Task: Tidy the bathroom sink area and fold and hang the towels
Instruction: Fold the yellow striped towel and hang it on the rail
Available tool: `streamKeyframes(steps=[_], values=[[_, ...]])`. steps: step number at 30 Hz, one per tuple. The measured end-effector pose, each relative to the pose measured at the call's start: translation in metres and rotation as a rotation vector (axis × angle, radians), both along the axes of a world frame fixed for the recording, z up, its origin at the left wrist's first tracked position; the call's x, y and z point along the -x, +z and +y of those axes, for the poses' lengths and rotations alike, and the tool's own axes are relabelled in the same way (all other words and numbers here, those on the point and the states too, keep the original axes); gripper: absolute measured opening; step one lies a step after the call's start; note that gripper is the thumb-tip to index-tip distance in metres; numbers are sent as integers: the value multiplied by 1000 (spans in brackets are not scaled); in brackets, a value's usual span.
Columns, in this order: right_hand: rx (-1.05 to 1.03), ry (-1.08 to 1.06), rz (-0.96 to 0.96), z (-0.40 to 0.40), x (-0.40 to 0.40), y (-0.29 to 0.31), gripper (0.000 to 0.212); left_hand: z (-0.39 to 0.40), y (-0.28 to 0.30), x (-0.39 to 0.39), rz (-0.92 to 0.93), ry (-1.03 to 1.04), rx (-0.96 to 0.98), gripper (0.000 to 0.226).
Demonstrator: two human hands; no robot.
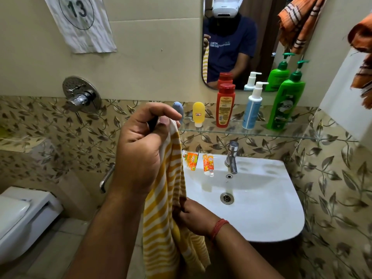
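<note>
A yellow-and-white striped towel [161, 224] hangs lengthwise in front of the sink's left edge. My left hand [141, 150] is raised and pinches its top corner. Lower down, my right hand [193, 216], with a red thread on the wrist, grips the towel's side edge. An orange patterned towel [362, 55] hangs at the far right, its reflection visible in the mirror. The white sink [267, 214] has an empty basin. Two small orange tubes [208, 164] lie on its back left rim.
A glass shelf [261, 130] holds a yellow bottle, a red bottle [225, 105], a white-and-blue pump bottle and a green pump bottle [285, 101]. The tap [232, 156] stands behind the basin. A towel bar [106, 178] and toilet [22, 216] are at left.
</note>
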State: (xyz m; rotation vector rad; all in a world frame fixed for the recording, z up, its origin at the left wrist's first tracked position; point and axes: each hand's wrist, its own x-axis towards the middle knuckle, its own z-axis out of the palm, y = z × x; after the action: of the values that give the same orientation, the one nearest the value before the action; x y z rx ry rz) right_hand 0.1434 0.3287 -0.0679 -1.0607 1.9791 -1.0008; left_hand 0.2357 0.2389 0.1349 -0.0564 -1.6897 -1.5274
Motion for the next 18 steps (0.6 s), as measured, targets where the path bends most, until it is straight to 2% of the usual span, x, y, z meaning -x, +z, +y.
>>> streamKeyframes(steps=[8,13,18], values=[[42,-187,116,23,16,-34,26,-10,-7,2,-6,89,-67,46],[131,-324,39,38,29,-45,23,-24,-12,6,34,259,-172,47],[247,-409,22,53,38,-30,25,-36,-18,9,51,432,-217,43]])
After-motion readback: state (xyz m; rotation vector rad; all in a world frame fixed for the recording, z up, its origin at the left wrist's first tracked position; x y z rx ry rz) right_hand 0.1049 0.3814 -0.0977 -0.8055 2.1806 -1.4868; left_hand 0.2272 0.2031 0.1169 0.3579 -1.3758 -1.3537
